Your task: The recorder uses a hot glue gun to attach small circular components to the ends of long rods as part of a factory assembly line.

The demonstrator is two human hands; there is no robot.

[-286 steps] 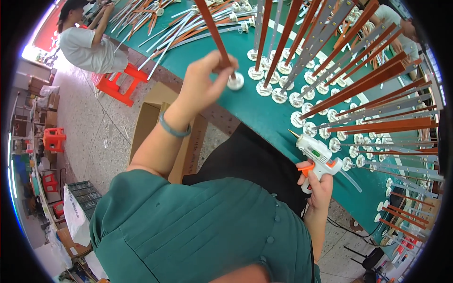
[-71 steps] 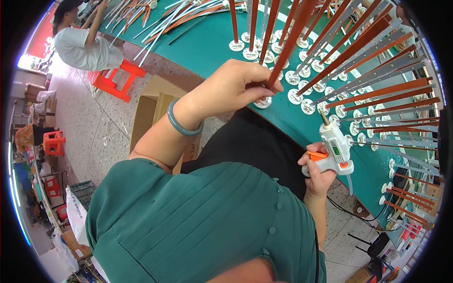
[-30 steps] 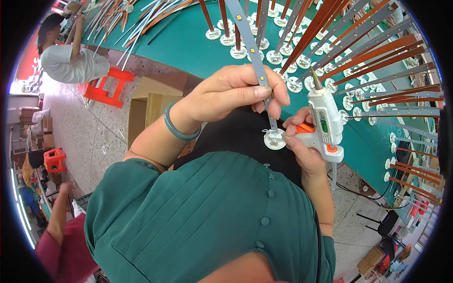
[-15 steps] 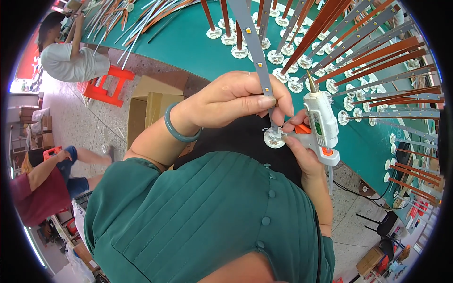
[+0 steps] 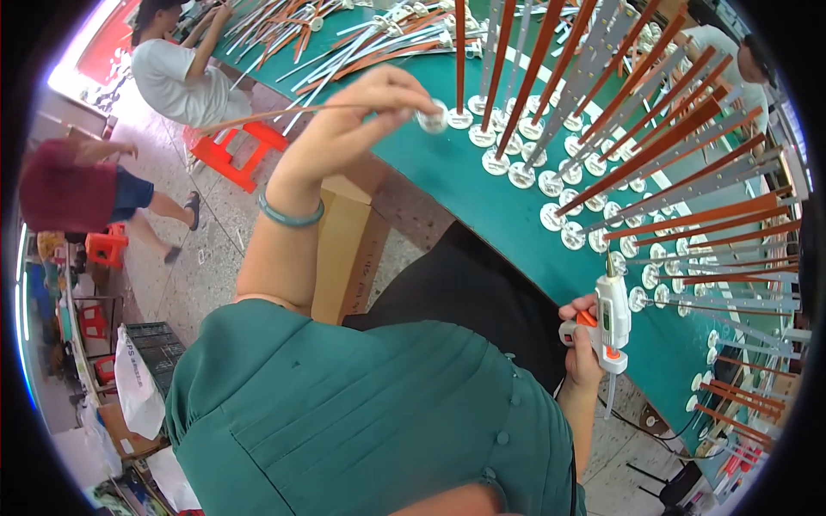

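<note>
My left hand [image 5: 366,116] is raised over the table's near edge at the left, its fingers pinched on an LED strip [image 5: 258,117] seen edge-on. The strip runs out leftward past my wrist, and a round white base [image 5: 433,117] shows at its other end by my fingertips. My right hand [image 5: 583,354] is closed around the handle of a white glue gun [image 5: 613,314] with an orange trigger. The gun's nozzle points up toward the standing strips, and a clear glue stick pokes out of its rear.
Many brown and grey strips [image 5: 538,82] stand on round white bases across the green table [image 5: 422,172]. Loose strips [image 5: 344,64] lie in a pile further left. A cardboard box [image 5: 344,258] is below the table edge. Several people are around; one [image 5: 73,185] walks at the left.
My left hand has carried the strip and its base up and left, away from the glue gun. The strip has swung from upright to nearly level. The glue gun is lower.
</note>
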